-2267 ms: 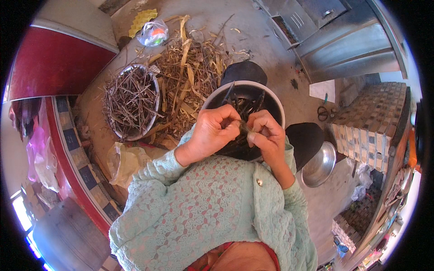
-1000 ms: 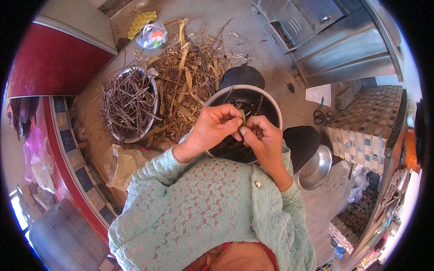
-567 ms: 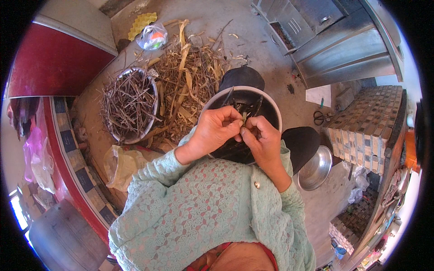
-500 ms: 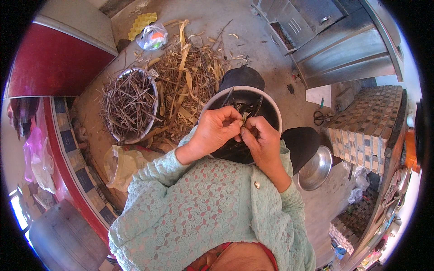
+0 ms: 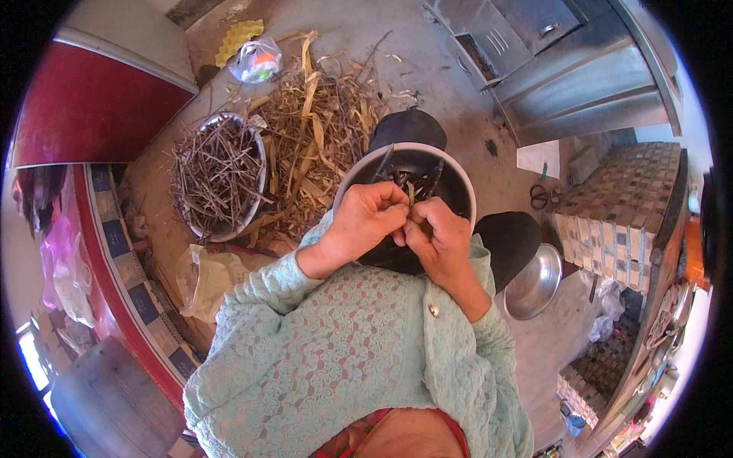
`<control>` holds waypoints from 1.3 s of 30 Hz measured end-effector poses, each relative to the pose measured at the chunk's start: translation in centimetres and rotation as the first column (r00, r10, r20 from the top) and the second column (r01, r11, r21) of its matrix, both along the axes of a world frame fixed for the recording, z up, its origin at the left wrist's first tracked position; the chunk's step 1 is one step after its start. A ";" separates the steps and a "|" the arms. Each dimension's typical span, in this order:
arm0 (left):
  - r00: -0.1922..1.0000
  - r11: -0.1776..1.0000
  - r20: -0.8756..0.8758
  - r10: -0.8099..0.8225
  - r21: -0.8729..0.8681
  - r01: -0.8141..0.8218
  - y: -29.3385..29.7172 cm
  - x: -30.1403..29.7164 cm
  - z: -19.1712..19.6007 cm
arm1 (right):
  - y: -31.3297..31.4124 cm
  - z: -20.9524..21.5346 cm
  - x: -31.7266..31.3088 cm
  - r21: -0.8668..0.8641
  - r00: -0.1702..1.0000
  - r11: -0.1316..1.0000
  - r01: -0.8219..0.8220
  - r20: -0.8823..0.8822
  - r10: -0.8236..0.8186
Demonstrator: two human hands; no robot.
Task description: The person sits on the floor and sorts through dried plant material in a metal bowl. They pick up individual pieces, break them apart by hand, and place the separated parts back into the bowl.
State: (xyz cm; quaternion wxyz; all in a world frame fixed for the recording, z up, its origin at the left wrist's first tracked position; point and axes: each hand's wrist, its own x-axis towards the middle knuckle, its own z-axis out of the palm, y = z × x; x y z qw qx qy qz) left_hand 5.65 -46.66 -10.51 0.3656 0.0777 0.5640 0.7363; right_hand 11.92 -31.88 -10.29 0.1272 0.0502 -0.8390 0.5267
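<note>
Both hands meet over a round basin with a pale rim (image 5: pixel 467 172) and dark inside, held between my knees. My left hand (image 5: pixel 365 220) is closed, thumb and fingertips pinched together. Close against it, my right hand (image 5: pixel 441 238) pinches too, its thumb and forefinger nearly touching the left fingertips. Between the fingertips a small yellow-green piece (image 5: pixel 411 191) pokes up; its kind is too small to make out. Long, thin dark pieces (image 5: pixel 432 177) lie in the basin beyond my fingers. My hands hide much of the basin's middle.
Left of the basin, dry stalks and husks (image 5: pixel 317 137) are heaped on the floor beside a tub of broken twigs (image 5: pixel 217 179). A shiny metal bowl (image 5: pixel 533 284) sits by my right knee. Scissors (image 5: pixel 540 197) lie near a tiled brick block (image 5: pixel 618 217). A bagged bundle (image 5: pixel 256 61) lies beyond the heap.
My right fingers have shifted slightly, with the fingertips still together. The yellow-green piece between them shows a little higher. The basin and things around it look unchanged.
</note>
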 end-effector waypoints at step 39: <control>0.997 0.975 0.028 0.070 0.207 -0.074 0.2 -0.5 0.4 | 0.3 -0.4 0.0 -0.104 0.989 0.984 0.146 0.014 -0.146</control>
